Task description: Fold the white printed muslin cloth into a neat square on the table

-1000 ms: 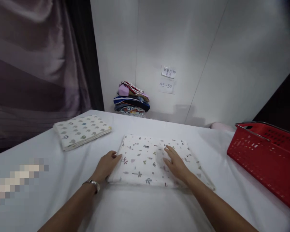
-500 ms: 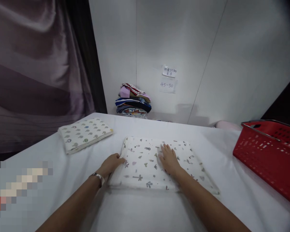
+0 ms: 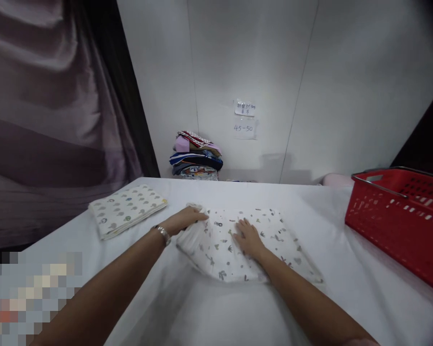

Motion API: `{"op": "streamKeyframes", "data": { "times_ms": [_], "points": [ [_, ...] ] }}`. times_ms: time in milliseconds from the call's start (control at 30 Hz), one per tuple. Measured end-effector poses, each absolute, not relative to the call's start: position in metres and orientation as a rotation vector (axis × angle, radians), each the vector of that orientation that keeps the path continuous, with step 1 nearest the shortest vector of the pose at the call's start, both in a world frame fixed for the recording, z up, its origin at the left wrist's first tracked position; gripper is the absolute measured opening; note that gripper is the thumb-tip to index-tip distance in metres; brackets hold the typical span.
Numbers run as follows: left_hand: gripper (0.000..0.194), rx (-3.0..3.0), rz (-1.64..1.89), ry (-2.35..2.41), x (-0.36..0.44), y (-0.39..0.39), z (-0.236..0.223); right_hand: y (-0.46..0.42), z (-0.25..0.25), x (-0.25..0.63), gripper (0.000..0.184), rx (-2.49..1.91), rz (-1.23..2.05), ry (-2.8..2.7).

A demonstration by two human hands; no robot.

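A white cloth with small grey and green plant prints (image 3: 238,250) lies folded in front of me on the white-covered table. My left hand (image 3: 188,218) grips its left edge, which is lifted and bent over to the right; the fingertips are partly hidden. On the cloth's middle rests my right hand (image 3: 249,239), flat with its fingers spread. A second folded cloth with rows of grey prints (image 3: 127,209) lies to the left, apart from both hands.
At the right stands a red plastic basket (image 3: 397,226) with a metal handle. Behind the table, a stack of folded textiles (image 3: 197,156) sits near the wall, below paper signs (image 3: 245,129). A purple curtain (image 3: 46,120) hangs at the left.
My left hand has moved up and to the right, bringing the cloth's left edge up and inward. The right hand stays on the cloth. The view has shifted slightly.
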State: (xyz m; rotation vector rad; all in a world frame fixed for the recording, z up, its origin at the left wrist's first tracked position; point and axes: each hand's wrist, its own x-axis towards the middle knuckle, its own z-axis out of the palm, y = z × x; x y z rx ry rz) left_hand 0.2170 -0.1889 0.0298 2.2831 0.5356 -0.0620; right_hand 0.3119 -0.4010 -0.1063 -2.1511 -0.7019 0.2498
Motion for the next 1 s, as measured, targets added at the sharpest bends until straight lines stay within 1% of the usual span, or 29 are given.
{"op": "streamKeyframes", "data": {
  "times_ms": [100, 200, 300, 367, 433, 500, 567, 667, 767, 867, 933, 1000],
  "points": [
    [0.032, 2.448, -0.151, 0.297, 0.255, -0.237, 0.054, -0.414, -0.093, 0.315, 0.051, -2.003, 0.247, -0.594],
    [0.028, 2.556, -0.162, 0.11, 0.288, -0.297, 0.053, -0.441, -0.081, 0.319, 0.052, -1.647, 0.331, -0.41],
    [0.019, 2.541, -0.142, 0.028, 0.306, -0.358, 0.024, -0.476, -0.079, 0.321, 0.051, -1.293, 0.443, -0.167],
    [0.017, 2.49, -0.162, -0.016, 0.307, -0.389, -0.001, -0.497, -0.083, 0.321, 0.054, -1.273, 0.513, -0.077],
    [0.02, 2.415, -0.19, -0.038, 0.303, -0.407, -0.025, -0.511, -0.088, 0.32, 0.061, -1.292, 0.602, -0.028],
    [0.025, 2.333, -0.209, -0.045, 0.297, -0.409, -0.041, -0.517, -0.092, 0.319, 0.067, -1.274, 0.677, -0.001],
    [0.028, 2.261, -0.22, -0.052, 0.291, -0.398, -0.047, -0.517, -0.093, 0.319, 0.067, -1.212, 0.731, 0.003],
    [0.03, 2.218, -0.143, -0.078, 0.275, -0.366, -0.047, -0.515, -0.093, 0.318, 0.056, -1.131, 0.782, -0.009],
    [0.031, 2.306, 0.122, -0.148, 0.255, -0.334, -0.05, -0.514, -0.092, 0.319, 0.041, -1.104, 0.718, -0.038],
    [0.032, 2.432, 0.334, -0.263, 0.237, -0.315, -0.062, -0.515, -0.092, 0.325, 0.039, -1.182, 0.616, -0.073],
    [0.036, 2.475, 0.36, -0.282, 0.231, -0.312, -0.071, -0.516, -0.091, 0.331, 0.035, -1.337, 0.552, -0.073],
    [0.04, 2.471, 0.309, -0.212, 0.23, -0.315, -0.076, -0.519, -0.085, 0.338, 0.033, -1.463, 0.505, -0.073]
  ]
}}
